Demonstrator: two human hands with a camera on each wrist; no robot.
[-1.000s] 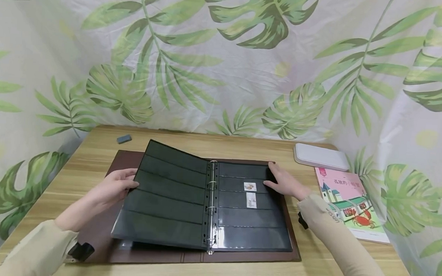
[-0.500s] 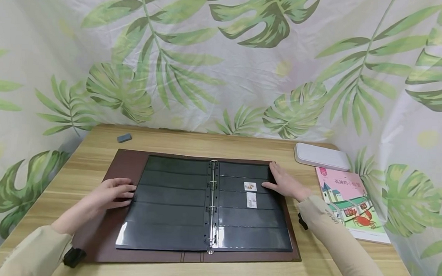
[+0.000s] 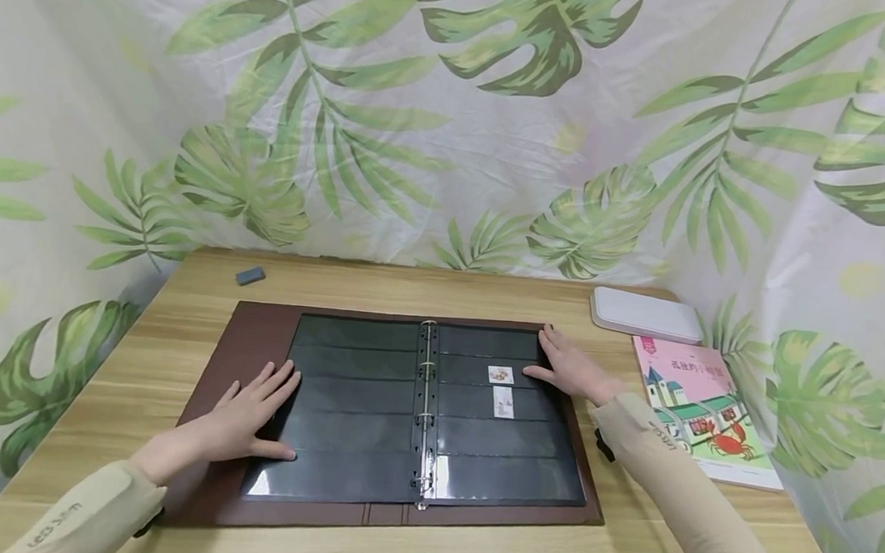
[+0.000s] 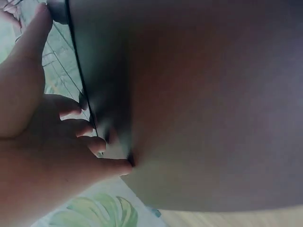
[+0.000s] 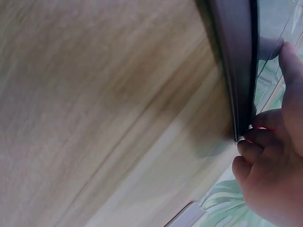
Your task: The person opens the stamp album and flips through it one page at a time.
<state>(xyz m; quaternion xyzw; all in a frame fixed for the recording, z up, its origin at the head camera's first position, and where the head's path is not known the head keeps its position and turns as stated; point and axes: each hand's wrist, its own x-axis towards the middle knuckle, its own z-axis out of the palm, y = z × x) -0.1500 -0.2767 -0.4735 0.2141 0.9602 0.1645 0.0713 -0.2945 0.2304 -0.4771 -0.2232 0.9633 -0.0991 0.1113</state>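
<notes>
The album [image 3: 252, 325] is laid open on the wooden table [image 3: 382, 287], in the middle, with its brown cover spread flat beneath the pages. The left page [image 3: 357, 389] and the right page [image 3: 509, 439] are joined by metal rings [image 3: 424, 413], and both are crossed by rows of dark pockets. On the right page two slips are held: the upper slip [image 3: 501, 375] in the second row, the lower slip [image 3: 503, 402] in the third, set upright. The left page's outer edge is touched by the left hand [image 3: 251, 413]; its fingers are spread and straight, nothing is grasped, and the thumb is rested on the page. The right hand [image 3: 571, 368] is rested at the right page's far outer corner, thumb on the page and fingers along the edge, the grip loose. To the right a pink book [image 3: 706, 411] is seen, with a white case [image 3: 647, 313] just behind it. A blue block [image 3: 251, 276] is placed at the far left. Behind the table a leaf-patterned cloth [image 3: 493, 162] is hung.
</notes>
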